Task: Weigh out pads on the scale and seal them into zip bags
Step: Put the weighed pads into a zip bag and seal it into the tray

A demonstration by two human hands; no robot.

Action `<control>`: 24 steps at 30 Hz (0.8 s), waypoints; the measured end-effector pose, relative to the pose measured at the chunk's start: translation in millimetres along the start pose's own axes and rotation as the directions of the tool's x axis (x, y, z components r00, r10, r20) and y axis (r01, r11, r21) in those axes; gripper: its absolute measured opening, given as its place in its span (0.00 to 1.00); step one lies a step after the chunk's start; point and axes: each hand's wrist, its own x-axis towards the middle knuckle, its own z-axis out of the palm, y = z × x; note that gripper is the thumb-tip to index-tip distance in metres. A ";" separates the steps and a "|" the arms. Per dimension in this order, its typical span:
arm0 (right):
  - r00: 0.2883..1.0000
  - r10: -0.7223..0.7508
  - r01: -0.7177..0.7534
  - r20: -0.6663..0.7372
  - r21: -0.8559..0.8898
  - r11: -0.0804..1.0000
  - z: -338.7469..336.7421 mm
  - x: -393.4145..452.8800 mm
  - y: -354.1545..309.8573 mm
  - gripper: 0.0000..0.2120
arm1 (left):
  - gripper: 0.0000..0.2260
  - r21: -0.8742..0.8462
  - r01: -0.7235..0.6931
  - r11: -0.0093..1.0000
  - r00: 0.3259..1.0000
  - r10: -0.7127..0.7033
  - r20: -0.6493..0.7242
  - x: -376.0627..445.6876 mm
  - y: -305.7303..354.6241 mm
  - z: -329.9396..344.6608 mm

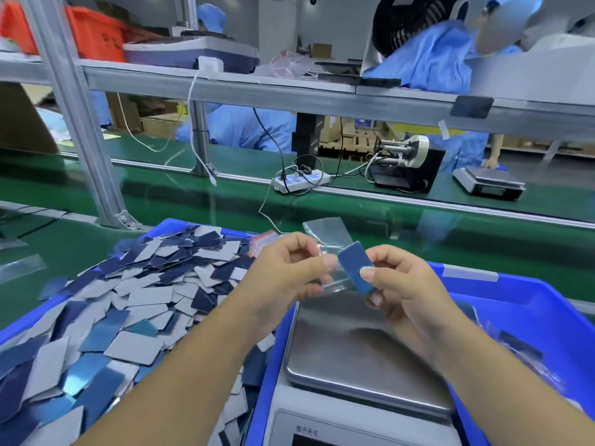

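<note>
Right hand (402,281) pinches a small stack of blue pads (355,268) above the scale's steel pan (354,352); left hand (289,268) pinches a clear zip bag (328,239), mouth probably open; loose pads (135,304) heaped left.

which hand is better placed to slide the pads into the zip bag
Right. The right hand already pinches the blue pads at the zip bag, whose mouth the left hand holds.
</note>
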 end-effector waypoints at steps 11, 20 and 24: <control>0.990 -0.128 0.137 0.063 -0.171 0.976 1.3 -8.4 -5.6 0.07 | 0.07 0.380 0.006 0.925 0.994 -0.046 0.096 -3.9 -3.5 0.4; 0.984 -0.173 0.177 0.044 -0.347 0.921 -6.0 -5.5 -9.1 0.07 | 0.12 0.083 0.092 0.992 0.996 -0.093 0.008 -0.5 3.2 -4.4; 0.987 -0.091 0.158 0.129 -0.768 0.620 -14.4 -5.1 -8.3 0.08 | 0.16 -0.010 0.050 0.999 0.997 -0.050 -0.056 1.6 5.5 -8.5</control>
